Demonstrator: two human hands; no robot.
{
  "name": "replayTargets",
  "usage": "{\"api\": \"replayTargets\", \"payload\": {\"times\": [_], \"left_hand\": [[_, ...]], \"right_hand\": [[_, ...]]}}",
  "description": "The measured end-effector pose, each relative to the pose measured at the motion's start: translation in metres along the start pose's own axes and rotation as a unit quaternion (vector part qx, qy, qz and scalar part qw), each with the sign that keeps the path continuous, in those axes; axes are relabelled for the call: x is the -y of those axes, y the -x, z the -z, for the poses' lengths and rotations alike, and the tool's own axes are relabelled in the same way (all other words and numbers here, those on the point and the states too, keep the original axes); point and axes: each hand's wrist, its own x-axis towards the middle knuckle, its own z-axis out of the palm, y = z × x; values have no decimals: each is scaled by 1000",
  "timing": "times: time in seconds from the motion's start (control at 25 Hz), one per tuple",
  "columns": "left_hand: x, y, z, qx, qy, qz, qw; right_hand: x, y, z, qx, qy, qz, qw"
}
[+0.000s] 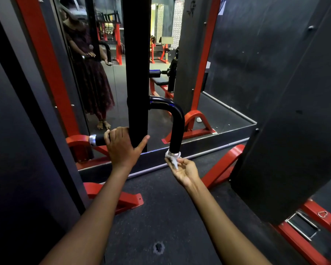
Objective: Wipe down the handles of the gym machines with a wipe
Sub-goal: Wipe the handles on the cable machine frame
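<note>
Our left hand grasps the horizontal handle; our right hand, palm up, pinches the white wipe against the curved handle's chrome end. So loosely held, the wipe may slip and fall.

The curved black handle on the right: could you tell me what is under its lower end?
Under the curved black handle, the right hand holds a white wipe around the silver end cap. The wipe covers most of the cap.
</note>
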Motion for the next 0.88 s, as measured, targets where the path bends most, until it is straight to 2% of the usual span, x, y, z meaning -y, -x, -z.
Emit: {"api": "replayTargets", "payload": {"times": [0.12,0.24,0.32,0.44,0.56,0.64,0.76,0.88], "left_hand": [[0,0,-1,2,5,-1,1000],[0,1,-1,-1,9,3,1000],[0,0,-1,4,11,4,1000],[1,1,-3,7,12,7,1000],[1,1,-3,-2,13,7,1000],[0,2,-3,2,13,8,1000],[1,2,-3,3,13,11,1000],[0,1,-1,0,14,10,1000]], "right_hand": [[3,8,8,35,-8,4,999],[15,3,3,-35,11,40,999],[11,-1,-1,-38,21,34,998],[4,4,5,16,33,10,999],[17,3,10,9,121,21,992],[22,-1,1,-8,212,81,974],[25,1,-21,-34,354,215,910],[36,10,-40,8,366,322,873]]}}
